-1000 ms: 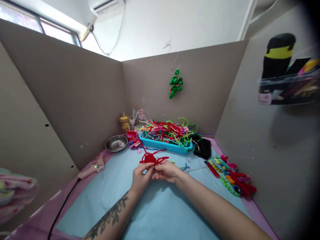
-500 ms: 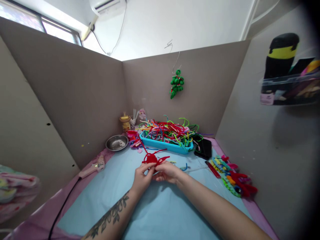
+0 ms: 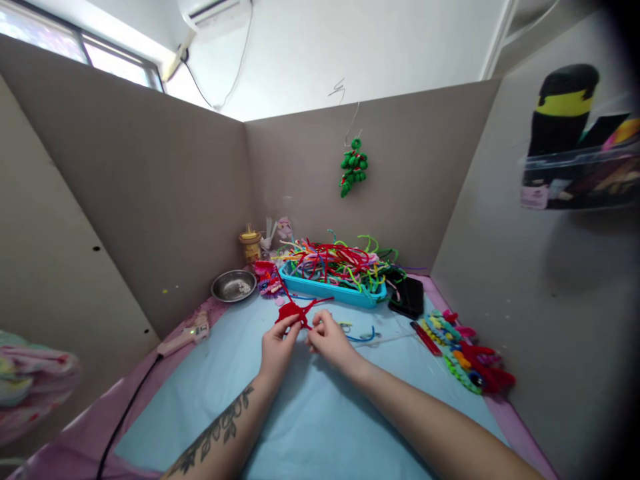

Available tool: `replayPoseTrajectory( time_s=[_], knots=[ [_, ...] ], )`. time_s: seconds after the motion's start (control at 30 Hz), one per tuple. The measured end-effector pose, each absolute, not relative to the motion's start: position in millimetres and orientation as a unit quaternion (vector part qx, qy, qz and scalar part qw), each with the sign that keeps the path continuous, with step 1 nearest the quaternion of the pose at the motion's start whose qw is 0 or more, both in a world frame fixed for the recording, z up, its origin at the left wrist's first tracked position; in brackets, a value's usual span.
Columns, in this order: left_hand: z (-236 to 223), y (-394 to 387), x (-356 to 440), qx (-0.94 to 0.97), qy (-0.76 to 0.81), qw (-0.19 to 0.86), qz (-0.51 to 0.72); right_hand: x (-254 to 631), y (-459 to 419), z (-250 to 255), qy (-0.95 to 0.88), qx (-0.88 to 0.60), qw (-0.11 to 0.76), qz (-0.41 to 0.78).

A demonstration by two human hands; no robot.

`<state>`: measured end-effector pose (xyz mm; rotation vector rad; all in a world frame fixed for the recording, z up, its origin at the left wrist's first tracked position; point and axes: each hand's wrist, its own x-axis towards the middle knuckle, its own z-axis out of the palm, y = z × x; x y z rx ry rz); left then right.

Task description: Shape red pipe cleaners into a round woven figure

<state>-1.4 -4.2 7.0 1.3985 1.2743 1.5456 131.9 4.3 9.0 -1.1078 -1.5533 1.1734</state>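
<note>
A red fuzzy pipe-cleaner piece (image 3: 289, 311), with loose strands sticking up and to the right, is above the middle of the table. My left hand (image 3: 278, 341) pinches its lower edge between thumb and fingers. Just right of it, my right hand (image 3: 331, 341) has its fingertips closed at the piece's right side, on what looks like a red pipe-cleaner end; the fingers partly hide it. Behind both hands stands a light-blue tray (image 3: 330, 289) heaped with pipe cleaners (image 3: 340, 260) of many colours.
A metal bowl (image 3: 220, 291) with small white bits and a pink glue gun (image 3: 181, 339) with a black cord lie to the left. A black phone (image 3: 410, 297), a red tool (image 3: 426, 339) and colourful pipe-cleaner figures (image 3: 465, 357) are on the right. Grey panels (image 3: 300, 160) enclose the table.
The red piece and my left hand have shifted slightly left. My right hand has turned from palm-up to knuckles-up, its fingertips still by the piece.
</note>
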Motion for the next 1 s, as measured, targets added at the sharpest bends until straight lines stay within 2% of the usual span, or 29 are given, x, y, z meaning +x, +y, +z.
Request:
replayPoseTrajectory(
  time_s=[0.07,0.17,0.23,0.3,0.43,0.5,0.6,0.67,0.73,1.0],
  knots=[
    [8,-1,-2,0.491,0.485,0.382,0.615,131,-3,8,-0.736,-0.414,0.402,0.355],
    [8,2,-4,0.428,0.478,0.423,0.639,128,-18,8,-0.891,-0.325,0.285,0.138],
    [6,6,-5,0.393,0.472,0.449,0.648,126,-28,9,-0.947,-0.240,0.204,0.057],
    [4,9,-7,0.358,0.463,0.477,0.656,124,-38,13,-0.971,-0.167,0.171,0.024],
    [2,11,-9,0.312,0.427,0.524,0.667,125,-51,26,-0.970,-0.100,0.222,0.031],
    [4,10,-8,0.322,0.409,0.532,0.668,127,-50,31,-0.938,-0.099,0.323,0.074],
    [7,7,-7,0.364,0.393,0.523,0.663,134,-34,33,-0.843,-0.208,0.484,0.113],
    [7,5,-5,0.393,0.395,0.514,0.653,140,-20,32,-0.766,-0.329,0.534,0.144],
    [6,4,-4,0.416,0.399,0.505,0.642,144,-7,31,-0.728,-0.393,0.534,0.177],
    [6,-1,-1,0.475,0.413,0.478,0.612,143,7,27,-0.707,-0.417,0.514,0.249]
  ],
)
